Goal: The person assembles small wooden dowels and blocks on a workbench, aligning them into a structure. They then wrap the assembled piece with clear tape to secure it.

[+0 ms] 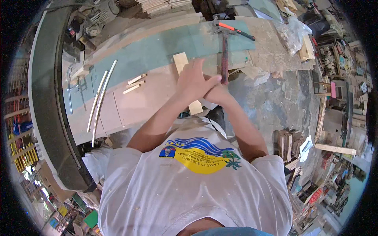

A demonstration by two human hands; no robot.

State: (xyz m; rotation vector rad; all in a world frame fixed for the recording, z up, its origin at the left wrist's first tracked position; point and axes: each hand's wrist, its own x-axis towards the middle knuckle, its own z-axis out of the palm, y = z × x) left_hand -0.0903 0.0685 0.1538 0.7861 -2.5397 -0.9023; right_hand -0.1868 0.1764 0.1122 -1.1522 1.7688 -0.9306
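My left hand (191,79) is over a pale wooden board (180,59), its fingers stretched away from me and its thumb reaching right across my other hand. The board's near end shows below my wrists. My right hand (215,93) crosses in beneath the left; its fingers are hidden, so I cannot see whether it holds anything. Just beyond it lies a hammer with a worn red handle (225,59), the handle's end close to my right wrist. A second hammer, with an orange and black handle (238,30), rests at the far side of the bench.
The bench (157,98) has a pinkish near part and a green strip (157,49). Several short wood sticks (134,84) and two long, thin curved strips (103,102) lie on the left. A dark beam-like edge (59,98) borders the far left. Plastic wrap (293,33) sits at the back right.
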